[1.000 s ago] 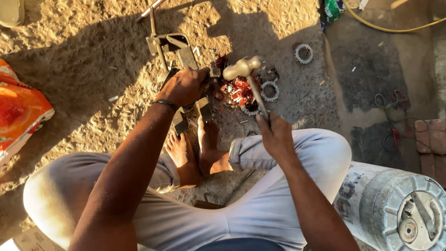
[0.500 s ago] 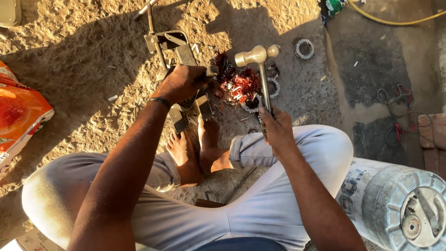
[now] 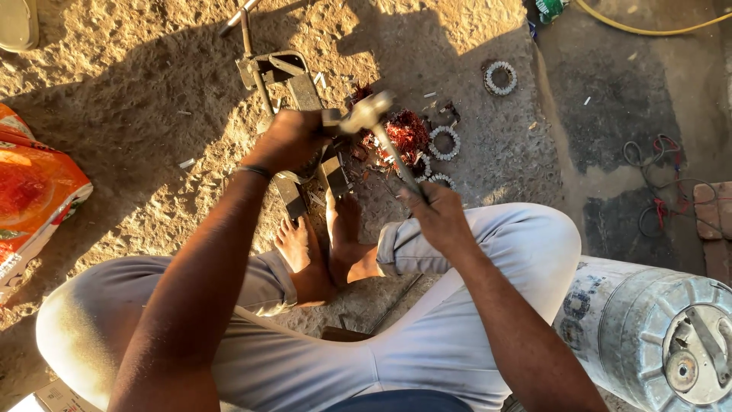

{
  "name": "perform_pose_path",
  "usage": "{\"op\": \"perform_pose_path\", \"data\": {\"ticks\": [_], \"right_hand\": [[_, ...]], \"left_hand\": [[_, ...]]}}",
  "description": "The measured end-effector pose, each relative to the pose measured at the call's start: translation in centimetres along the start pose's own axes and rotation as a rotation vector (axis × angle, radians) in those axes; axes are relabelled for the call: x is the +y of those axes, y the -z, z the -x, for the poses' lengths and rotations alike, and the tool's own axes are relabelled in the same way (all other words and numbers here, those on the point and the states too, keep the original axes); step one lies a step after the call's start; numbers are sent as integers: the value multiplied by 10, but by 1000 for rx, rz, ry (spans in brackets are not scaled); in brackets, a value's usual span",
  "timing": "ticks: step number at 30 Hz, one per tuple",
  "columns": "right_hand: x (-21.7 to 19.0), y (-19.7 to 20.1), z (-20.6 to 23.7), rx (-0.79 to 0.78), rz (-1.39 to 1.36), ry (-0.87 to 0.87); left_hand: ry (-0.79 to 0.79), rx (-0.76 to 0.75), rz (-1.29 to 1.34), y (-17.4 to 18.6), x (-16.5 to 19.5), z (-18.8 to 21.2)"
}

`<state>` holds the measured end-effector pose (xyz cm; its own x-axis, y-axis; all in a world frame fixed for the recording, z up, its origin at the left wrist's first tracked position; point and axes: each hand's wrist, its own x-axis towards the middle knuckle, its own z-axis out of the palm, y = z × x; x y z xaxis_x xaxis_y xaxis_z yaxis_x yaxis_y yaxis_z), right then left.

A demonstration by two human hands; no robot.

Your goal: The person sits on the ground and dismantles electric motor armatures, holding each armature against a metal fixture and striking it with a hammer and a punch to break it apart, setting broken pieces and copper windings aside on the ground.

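The right hand [image 3: 438, 217] grips a hammer [image 3: 381, 133] low on its handle; the head looks heavy. The left hand [image 3: 286, 141] is clenched on a stiff metal tool [image 3: 329, 118], just beside the hammer head, near the copper wire [image 3: 404, 130].

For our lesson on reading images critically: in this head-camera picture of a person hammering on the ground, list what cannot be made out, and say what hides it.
Head view:
- Tool under the left hand: covered by the fingers.
- Hammer head: motion-blurred, so contact cannot be judged.
- Copper windings: partly behind the hammer handle, which the right hand grips.
- Metal cylinder: cut off by the right and bottom edges.
- Orange bag: cut off by the left edge.
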<state>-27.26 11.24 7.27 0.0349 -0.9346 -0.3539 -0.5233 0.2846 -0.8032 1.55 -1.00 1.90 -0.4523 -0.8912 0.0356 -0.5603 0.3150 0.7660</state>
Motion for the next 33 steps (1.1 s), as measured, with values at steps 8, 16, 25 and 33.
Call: {"op": "perform_pose_path", "data": {"ticks": [8,16,25,33], "right_hand": [[2,20,-5,193,-524,-181],[-5,23,-3,166,-653,-101],[7,57,18,515,-386,359],[-41,110,45,412,-422,752]], "left_hand": [[96,-15,54,14,5,-12],[59,-97,-1,1,-10,-8],[-26,-178,-168,-9,7,-11],[-1,-172,-141,-4,6,-11]]}}
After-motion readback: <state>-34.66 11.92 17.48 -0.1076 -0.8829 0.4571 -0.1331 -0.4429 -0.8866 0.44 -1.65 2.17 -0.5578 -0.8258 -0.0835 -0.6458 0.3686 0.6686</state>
